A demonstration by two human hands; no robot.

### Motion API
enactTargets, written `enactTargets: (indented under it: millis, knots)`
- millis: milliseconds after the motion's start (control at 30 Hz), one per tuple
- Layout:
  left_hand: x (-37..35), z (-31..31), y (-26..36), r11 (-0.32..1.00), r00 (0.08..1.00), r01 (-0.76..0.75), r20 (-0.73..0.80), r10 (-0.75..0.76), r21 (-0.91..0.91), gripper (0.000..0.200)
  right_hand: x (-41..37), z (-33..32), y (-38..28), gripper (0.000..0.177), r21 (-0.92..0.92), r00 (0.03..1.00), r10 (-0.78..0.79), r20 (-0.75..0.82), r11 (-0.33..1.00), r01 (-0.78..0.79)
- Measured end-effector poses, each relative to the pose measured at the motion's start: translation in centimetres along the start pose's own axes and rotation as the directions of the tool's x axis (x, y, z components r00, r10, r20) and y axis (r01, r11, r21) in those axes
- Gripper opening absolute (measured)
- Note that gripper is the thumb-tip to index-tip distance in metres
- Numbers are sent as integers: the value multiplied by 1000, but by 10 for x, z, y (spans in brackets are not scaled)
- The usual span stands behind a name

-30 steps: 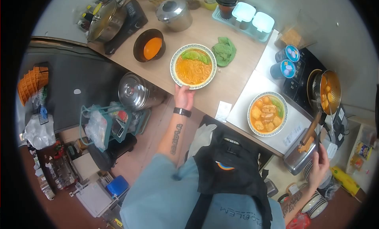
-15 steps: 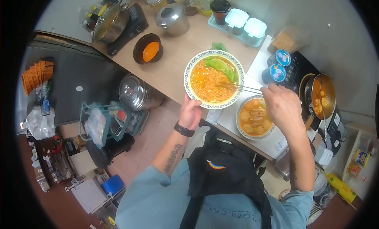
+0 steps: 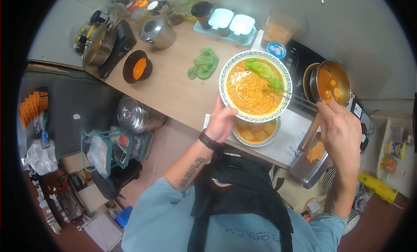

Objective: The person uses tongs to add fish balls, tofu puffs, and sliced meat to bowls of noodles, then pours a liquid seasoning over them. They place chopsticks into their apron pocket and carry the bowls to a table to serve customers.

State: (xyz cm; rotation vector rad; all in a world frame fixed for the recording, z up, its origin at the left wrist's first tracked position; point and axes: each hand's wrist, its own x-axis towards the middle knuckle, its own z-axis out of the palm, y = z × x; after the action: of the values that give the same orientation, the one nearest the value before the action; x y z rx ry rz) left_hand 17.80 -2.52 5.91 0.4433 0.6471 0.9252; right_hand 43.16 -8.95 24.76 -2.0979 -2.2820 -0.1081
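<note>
Noodles point(image 3: 254, 91) and lettuce point(image 3: 265, 73) sit in a patterned bowl point(image 3: 223, 84) held up in front of the person, above the white end of the bench point(image 3: 182, 93). Left hand point(image 3: 220, 123) has it by the near rim, thumb over the edge, other fingers mostly out of sight. Right hand point(image 3: 342, 128) has its fingers pinched around a pair of chopsticks point(image 3: 299, 98), tips down in the noodles. From this angle the raised bowl covers part of a second bowl point(image 3: 257, 144) of soup, so can't really tell how big the gap is. Green cloth point(image 3: 205, 64) is crumpled off to the left, black bowl point(image 3: 128, 70) with orange liquid further over, and a metal tray point(image 3: 302, 171) near the right forearm.
</note>
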Motion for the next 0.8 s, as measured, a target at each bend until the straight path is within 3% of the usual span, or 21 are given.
enactTargets:
  millis: [100,167,233,333,433,500,533,633,667,700,800]
  knots:
    - [4,18,-9,1000,999,22,39,-23,10,84,-11,6,11,7,17,999,26,-48,1000,-25]
    - [9,22,-16,998,998,30,57,-33,46,83,-20,-1,19,10,-17,997,39,63,999,-38]
    - [10,26,-21,996,997,35,61,-40,79,81,-32,-24,25,15,2,986,162,46,987,-162]
    - [12,36,-28,994,994,61,83,-69,92,82,-34,-23,30,13,-32,983,185,18,982,-184]
    - [15,42,-35,995,991,52,114,-62,90,81,-35,-4,40,14,-37,993,82,85,996,-79]
    - [15,47,-34,990,990,81,109,-94,119,81,-41,-22,44,11,-82,979,188,77,980,-182]
    - [14,50,-34,990,990,80,102,-92,118,81,-46,-30,42,8,-24,979,203,-19,979,-204]
    - [16,56,-38,986,984,132,105,-143,100,86,-44,-33,31,8,65,985,164,-52,985,-161]
    - [17,58,-41,985,986,114,108,-128,127,83,-37,-26,26,11,63,994,87,-70,995,-83]
    - [17,59,-43,984,987,94,111,-112,153,81,-33,-12,26,12,84,999,15,-43,996,-11]
    - [19,58,-43,984,988,90,111,-108,156,81,-38,-1,39,14,22,999,12,34,1000,-13]
